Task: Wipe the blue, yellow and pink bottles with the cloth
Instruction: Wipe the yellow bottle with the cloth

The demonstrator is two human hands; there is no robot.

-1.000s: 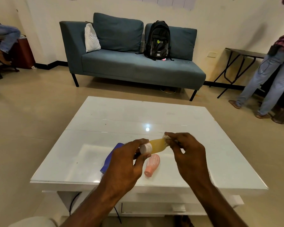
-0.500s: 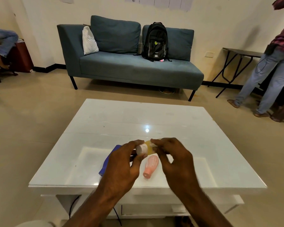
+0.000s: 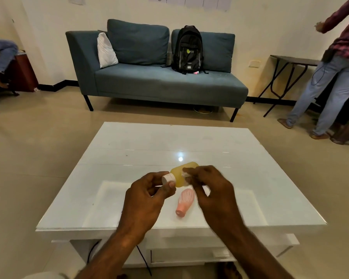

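Note:
My left hand (image 3: 147,196) pinches the white cap end of the yellow bottle (image 3: 180,174), held in the air over the white table (image 3: 129,150). My right hand (image 3: 208,188) presses a small white cloth (image 3: 186,176) against the bottle's body; most of the cloth is hidden under the fingers. The pink bottle (image 3: 184,201) lies on its side on the table just below the hands, cap toward me. The blue bottle is hidden behind my left hand.
A teal sofa (image 3: 159,81) with a black backpack (image 3: 187,50) stands beyond the table. A person in jeans (image 3: 330,77) stands at the right by a dark folding table (image 3: 290,63). Another person's legs (image 3: 0,55) show at the far left.
My right hand slid along the yellow bottle from its far end toward the cap and back out a little, and the bottle's body now shows more. My left hand now covers the blue bottle.

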